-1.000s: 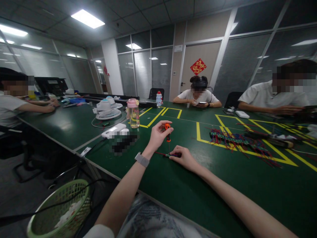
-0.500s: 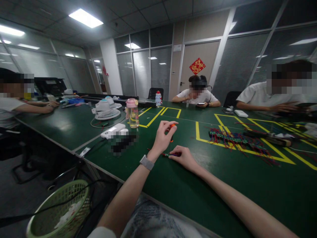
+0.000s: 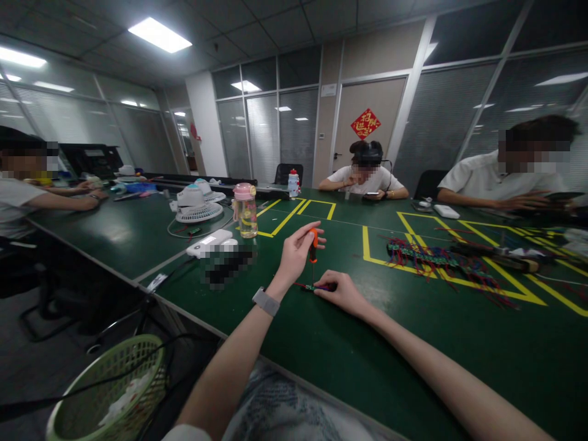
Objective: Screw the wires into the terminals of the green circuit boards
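Observation:
My left hand [image 3: 294, 251] is closed around a small orange-handled screwdriver [image 3: 313, 244], held upright with its thin shaft pointing down. Right below the tip, my right hand [image 3: 340, 290] presses a small green terminal block with red wires [image 3: 311, 286] flat against the green table [image 3: 321, 343]. The right fingers are pinched on that block. A grey watch sits on my left wrist.
A pile of green connectors with red wires [image 3: 436, 257] lies inside yellow tape lines to the right. A pink water bottle [image 3: 246, 210], white fans [image 3: 197, 203] and a white box sit at left. Other people sit around the table. A green basket [image 3: 110, 386] stands by the floor.
My left hand shifted and turned the screwdriver a little above the block. The right hand has stayed on the block.

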A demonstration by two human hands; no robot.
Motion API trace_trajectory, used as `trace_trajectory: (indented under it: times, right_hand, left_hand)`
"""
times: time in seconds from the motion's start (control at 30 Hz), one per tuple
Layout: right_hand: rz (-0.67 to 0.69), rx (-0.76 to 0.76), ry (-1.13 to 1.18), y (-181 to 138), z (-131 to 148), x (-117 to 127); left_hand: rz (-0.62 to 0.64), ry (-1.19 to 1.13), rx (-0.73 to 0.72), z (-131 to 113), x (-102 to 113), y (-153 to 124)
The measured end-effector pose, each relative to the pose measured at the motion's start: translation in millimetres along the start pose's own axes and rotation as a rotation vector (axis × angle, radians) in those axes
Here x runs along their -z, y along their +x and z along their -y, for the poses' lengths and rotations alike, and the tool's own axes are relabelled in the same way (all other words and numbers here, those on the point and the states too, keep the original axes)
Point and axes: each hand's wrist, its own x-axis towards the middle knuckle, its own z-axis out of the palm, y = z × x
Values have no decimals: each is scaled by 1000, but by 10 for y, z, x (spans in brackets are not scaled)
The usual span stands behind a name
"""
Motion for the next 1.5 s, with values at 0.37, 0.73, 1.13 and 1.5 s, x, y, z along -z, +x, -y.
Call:
trace_trajectory:
  times: [0.37, 0.73, 1.13, 1.5]
  right_hand:
    - [-8, -19, 26, -3, 4, -3]
    - [2, -3, 23, -3, -16, 3]
    - [33, 16, 13, -13, 25, 11]
    - [50, 32, -2, -11, 24, 12]
  left_hand:
    - [6, 11, 9, -13, 5, -7]
    - [15, -40, 34, -12, 8, -1]
    - [6, 55, 1, -28, 24, -15]
    - [31, -38, 54, -17, 40, -11]
